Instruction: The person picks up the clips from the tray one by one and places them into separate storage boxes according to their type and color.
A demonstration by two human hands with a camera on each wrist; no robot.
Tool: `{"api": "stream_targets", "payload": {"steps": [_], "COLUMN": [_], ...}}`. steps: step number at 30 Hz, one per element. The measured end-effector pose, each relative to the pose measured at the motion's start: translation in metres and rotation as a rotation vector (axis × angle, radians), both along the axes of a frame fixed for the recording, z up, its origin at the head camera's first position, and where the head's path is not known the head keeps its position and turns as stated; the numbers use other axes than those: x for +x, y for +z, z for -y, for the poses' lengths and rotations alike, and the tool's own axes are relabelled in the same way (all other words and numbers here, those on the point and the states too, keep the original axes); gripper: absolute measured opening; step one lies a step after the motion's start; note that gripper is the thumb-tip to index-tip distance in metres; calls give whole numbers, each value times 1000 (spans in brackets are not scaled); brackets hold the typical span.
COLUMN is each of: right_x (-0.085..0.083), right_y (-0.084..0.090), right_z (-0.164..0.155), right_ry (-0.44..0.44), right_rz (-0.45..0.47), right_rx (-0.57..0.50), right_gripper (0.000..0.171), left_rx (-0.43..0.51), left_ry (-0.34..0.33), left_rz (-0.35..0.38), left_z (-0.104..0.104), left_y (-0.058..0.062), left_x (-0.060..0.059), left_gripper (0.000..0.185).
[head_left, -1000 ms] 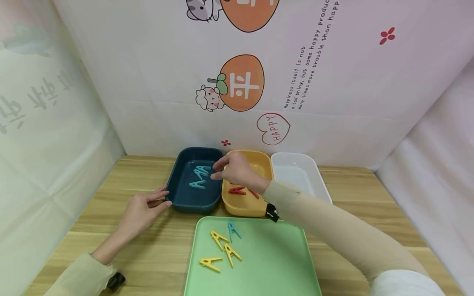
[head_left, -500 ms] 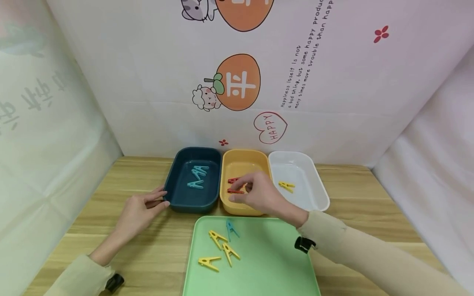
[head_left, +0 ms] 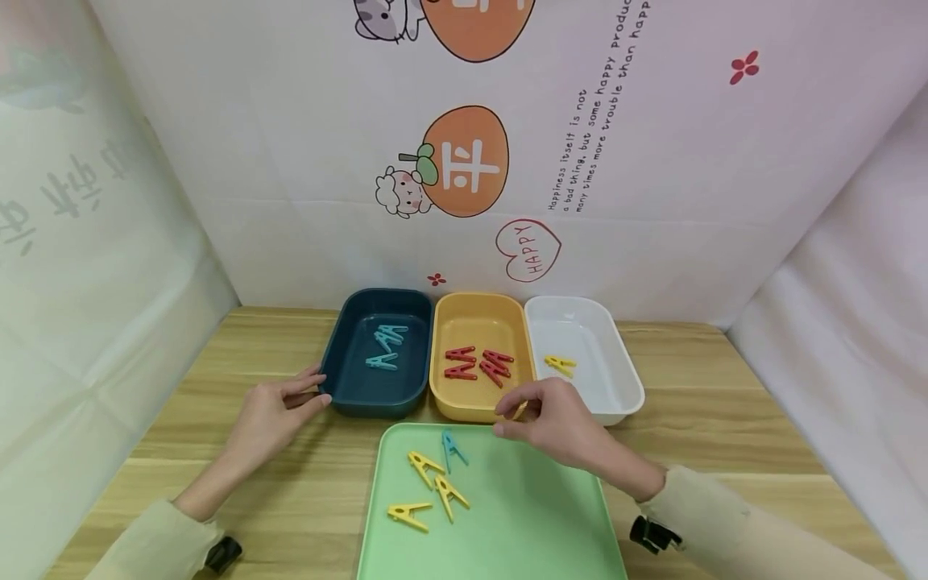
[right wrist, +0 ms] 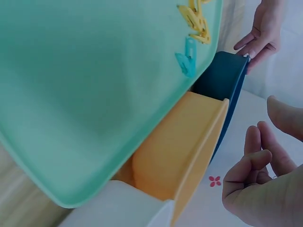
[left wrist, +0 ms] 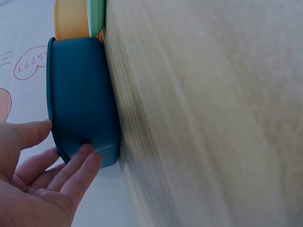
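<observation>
My left hand (head_left: pixel 271 419) touches the left near corner of the dark blue box (left wrist: pixel 83 94), thumb tip at its rim and the other fingers along the outer wall. Light blue clothespins (head_left: pixel 383 361) lie inside that box. Bent but empty, my right hand (head_left: pixel 558 423) hovers over the far edge of the green tray (head_left: pixel 522 515), just in front of the orange box (head_left: pixel 471 407). On the tray's left part are three yellow clothespins (head_left: pixel 410 515) and one light blue clothespin (head_left: pixel 451 447). Several red clothespins (head_left: pixel 460 371) rest in the orange box.
A white box (head_left: pixel 605 387) with one yellow clothespin (head_left: pixel 558 365) stands right of the orange box. The three boxes sit side by side at the back of the wooden table (head_left: pixel 725 435), before a printed cloth wall (head_left: pixel 326 242).
My right hand has moved from above the dark blue box, across the orange box, to the tray's far edge, uncovering the red clothespins and the white box. My left hand stays at its corner.
</observation>
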State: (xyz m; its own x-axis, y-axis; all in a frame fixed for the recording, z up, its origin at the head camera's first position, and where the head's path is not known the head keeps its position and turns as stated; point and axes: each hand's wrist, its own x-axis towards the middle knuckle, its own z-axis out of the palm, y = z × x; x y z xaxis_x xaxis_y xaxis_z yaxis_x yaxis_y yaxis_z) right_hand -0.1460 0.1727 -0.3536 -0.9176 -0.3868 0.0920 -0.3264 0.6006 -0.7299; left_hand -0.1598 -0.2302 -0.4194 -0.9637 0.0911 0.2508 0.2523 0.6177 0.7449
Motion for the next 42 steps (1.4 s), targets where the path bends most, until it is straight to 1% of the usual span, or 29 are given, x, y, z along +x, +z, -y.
{"api": "stream_targets", "payload": {"steps": [2, 5, 8, 13, 17, 21, 25, 27, 30, 36, 39, 42], "right_x": [4, 8, 11, 16, 19, 21, 24, 24, 24, 27, 27, 26], "right_y": [-4, -11, -17, -29, -37, -47, -54, -56, -59, -63, -62, -59], "right_z": [-5, -8, -8, -3, 6, 22, 36, 42, 49, 55, 54, 48], "right_ry": [-2, 1, 20, 66, 123, 153, 159, 160, 156, 172, 172, 164], "right_rz": [22, 28, 28, 68, 84, 125, 155, 154, 155, 118, 132, 165], "right_rx": [-4, 0, 9, 35, 73, 115, 145, 158, 177, 183, 204, 241], "right_gripper": [10, 10, 13, 15, 18, 27, 36, 38, 37, 27, 23, 19], "left_rx": [0, 4, 9, 1, -6, -7, -12, -16, -18, -24, -21, -18], "left_ry": [0, 2, 1, 1, 1, 4, 1, -1, -1, -1, -1, -2], "left_rz": [0, 0, 1, -2, -4, -6, -15, -18, -20, -22, -21, -21], "left_z": [0, 1, 1, 1, 2, 2, 2, 1, 1, 0, 0, -1], "left_y": [0, 0, 1, 1, 0, 0, 0, 0, -1, -1, 0, 0], "left_x": [0, -1, -1, 0, 0, 0, 0, 0, 1, 0, 0, 0], "left_gripper": [39, 39, 39, 39, 39, 39, 39, 38, 38, 38, 38, 38]}}
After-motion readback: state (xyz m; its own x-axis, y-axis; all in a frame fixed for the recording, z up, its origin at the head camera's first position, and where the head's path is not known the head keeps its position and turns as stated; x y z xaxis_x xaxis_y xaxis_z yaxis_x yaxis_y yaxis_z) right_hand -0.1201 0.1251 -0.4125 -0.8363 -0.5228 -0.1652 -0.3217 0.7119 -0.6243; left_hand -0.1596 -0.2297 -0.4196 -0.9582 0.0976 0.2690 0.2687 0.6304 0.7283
